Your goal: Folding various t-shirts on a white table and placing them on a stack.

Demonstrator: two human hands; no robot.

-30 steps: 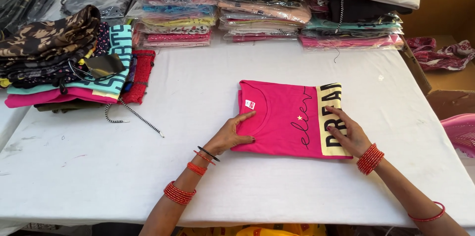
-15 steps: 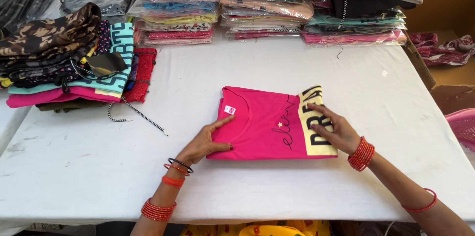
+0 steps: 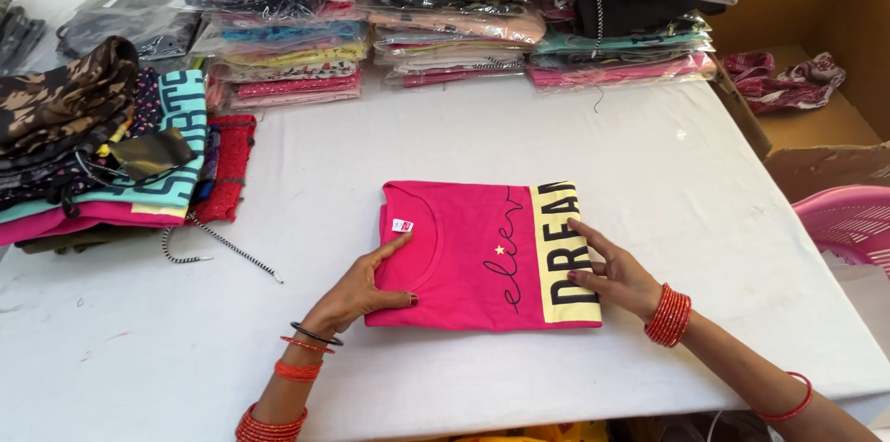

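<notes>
A folded pink T-shirt [image 3: 468,252] with a pale yellow printed panel lies flat in the middle of the white table [image 3: 482,136]. My left hand [image 3: 362,292] rests on its left edge, thumb along the bottom corner and fingers pointing toward a small white neck tag [image 3: 401,226]. My right hand [image 3: 616,277] lies flat on the yellow panel at the shirt's right end, fingers spread. Both wrists carry red bangles. Neither hand lifts the cloth.
A pile of folded patterned clothes [image 3: 102,154] sits at the left, with a loose drawstring [image 3: 222,247] trailing off it. Stacks of bagged garments [image 3: 445,15] line the far edge. A cardboard box [image 3: 816,89] and a pink basket [image 3: 848,224] stand at the right.
The shirt has slid left and nearer to me across the table. Both hands stayed on its ends and moved along with it.
</notes>
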